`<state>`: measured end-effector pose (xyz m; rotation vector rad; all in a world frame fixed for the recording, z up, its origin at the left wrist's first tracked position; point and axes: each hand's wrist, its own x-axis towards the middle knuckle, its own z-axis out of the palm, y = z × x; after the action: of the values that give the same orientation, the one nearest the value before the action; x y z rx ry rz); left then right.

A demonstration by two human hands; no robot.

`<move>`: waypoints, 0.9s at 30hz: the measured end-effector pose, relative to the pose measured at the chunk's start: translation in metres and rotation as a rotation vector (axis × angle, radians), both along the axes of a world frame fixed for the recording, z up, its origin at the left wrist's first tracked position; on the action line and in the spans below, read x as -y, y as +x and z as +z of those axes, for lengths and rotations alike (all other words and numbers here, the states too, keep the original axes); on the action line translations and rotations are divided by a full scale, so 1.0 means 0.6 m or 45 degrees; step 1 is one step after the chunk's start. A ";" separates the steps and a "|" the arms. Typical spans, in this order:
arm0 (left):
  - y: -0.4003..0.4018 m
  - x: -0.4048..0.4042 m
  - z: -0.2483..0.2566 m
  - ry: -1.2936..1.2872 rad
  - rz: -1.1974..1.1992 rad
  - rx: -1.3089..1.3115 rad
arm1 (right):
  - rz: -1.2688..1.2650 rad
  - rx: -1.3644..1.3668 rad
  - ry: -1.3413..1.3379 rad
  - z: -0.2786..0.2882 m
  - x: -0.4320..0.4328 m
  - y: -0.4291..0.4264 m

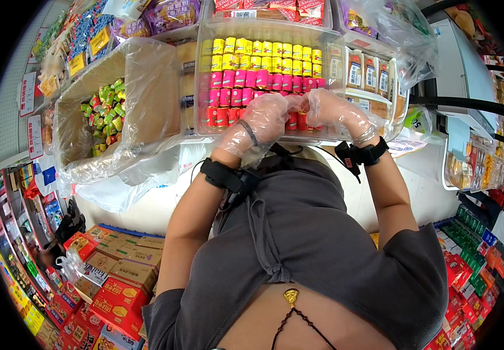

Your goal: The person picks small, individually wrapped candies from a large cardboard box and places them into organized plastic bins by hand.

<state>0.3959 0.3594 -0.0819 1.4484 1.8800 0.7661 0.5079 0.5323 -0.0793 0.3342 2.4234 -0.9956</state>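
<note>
Both hands wear clear plastic gloves and meet over the front of a clear plastic bin (199, 87). My left hand (267, 114) is bent inward, its fingertips close to those of my right hand (337, 110). Red-wrapped pieces (222, 117) lie in the front row, some just under the hands. Behind them stand rows of pink-wrapped pieces (239, 78), then yellow-wrapped pieces (276, 48) at the back. The fingers hide part of the pink and red rows. Whether either hand holds a piece cannot be made out.
To the left, a cardboard box (153, 87) lined with clear plastic holds loose green, red and yellow wrapped pieces (107, 107). Packaged bread (369, 72) stands in a bin at right, beside a grey-white machine (457, 65). Stacked cartons (120, 297) lie behind me.
</note>
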 end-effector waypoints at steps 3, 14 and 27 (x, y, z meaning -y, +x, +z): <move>-0.011 0.001 0.005 0.098 0.053 0.038 | -0.165 0.014 -0.032 -0.037 -0.002 0.007; -0.108 0.302 0.179 0.791 0.873 -1.673 | 0.190 -0.461 0.229 -0.082 0.010 0.049; -0.092 0.508 0.096 0.310 1.178 -1.439 | -0.204 -0.898 0.484 0.144 0.203 -0.069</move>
<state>0.3405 0.0548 -0.0244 1.1598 3.5578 0.5785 0.4667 0.4104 0.0073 0.3506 3.2865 -0.7965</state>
